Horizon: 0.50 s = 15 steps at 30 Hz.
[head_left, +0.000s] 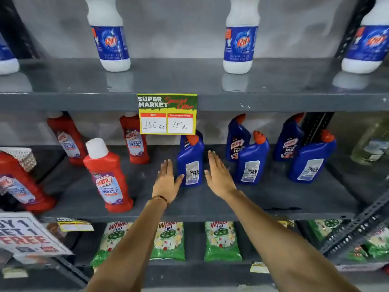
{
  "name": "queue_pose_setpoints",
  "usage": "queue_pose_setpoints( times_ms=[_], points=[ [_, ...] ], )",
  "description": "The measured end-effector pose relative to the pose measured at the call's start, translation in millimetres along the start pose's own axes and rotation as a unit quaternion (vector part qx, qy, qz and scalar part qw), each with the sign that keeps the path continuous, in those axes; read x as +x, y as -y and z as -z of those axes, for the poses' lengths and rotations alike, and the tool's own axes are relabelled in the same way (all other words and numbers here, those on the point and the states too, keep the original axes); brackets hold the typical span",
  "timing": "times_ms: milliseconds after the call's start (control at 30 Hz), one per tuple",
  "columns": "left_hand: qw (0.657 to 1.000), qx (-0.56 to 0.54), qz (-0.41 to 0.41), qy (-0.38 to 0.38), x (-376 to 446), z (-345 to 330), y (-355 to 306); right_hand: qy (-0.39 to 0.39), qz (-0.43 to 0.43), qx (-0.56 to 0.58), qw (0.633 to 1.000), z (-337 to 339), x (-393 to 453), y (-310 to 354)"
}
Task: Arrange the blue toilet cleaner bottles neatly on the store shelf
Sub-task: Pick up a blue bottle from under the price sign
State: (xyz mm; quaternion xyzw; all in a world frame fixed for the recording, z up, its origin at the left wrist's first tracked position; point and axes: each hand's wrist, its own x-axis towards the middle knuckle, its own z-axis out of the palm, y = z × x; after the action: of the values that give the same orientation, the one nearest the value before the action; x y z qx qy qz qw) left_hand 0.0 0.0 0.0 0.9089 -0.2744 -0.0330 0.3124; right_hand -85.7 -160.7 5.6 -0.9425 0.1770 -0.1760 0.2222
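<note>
Several blue toilet cleaner bottles with red caps stand on the middle shelf (273, 199). One blue bottle (190, 161) stands upright, back label facing me, between my hands. My left hand (166, 184) is open at its left, thumb touching its lower side. My right hand (219, 175) is open just right of it, fingers apart, not clearly touching. Two more back-facing blue bottles (251, 160) (311, 160) stand further right. Behind them two front-facing blue bottles (236, 140) (289, 140) stand near the back wall.
Red bathroom cleaner bottles (108, 178) fill the left of the same shelf. A yellow price tag (167, 113) hangs from the shelf above, where white bottles (110, 39) stand. Green detergent packets (221, 241) lie on the shelf below. A perforated metal upright (355, 232) runs at the right.
</note>
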Motion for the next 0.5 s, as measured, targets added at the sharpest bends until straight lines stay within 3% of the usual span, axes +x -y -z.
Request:
queue_pose_setpoints(
  times_ms=[133, 200, 500],
  points=[
    [0.989, -0.094, 0.076, 0.081, 29.4, -3.1, 6.3, 0.103, -0.092, 0.224, 0.965, -5.3, 33.7, -10.4],
    [0.987, -0.111, 0.074, 0.093, 39.5, -5.9, 5.6, 0.137, -0.111, 0.270, 0.947, -8.8, 42.7, -13.9],
    [0.983, -0.141, 0.069, 0.097, 64.9, -13.3, 4.7, 0.164, -0.121, 0.336, 0.920, -14.0, 54.3, -18.0]
  ],
)
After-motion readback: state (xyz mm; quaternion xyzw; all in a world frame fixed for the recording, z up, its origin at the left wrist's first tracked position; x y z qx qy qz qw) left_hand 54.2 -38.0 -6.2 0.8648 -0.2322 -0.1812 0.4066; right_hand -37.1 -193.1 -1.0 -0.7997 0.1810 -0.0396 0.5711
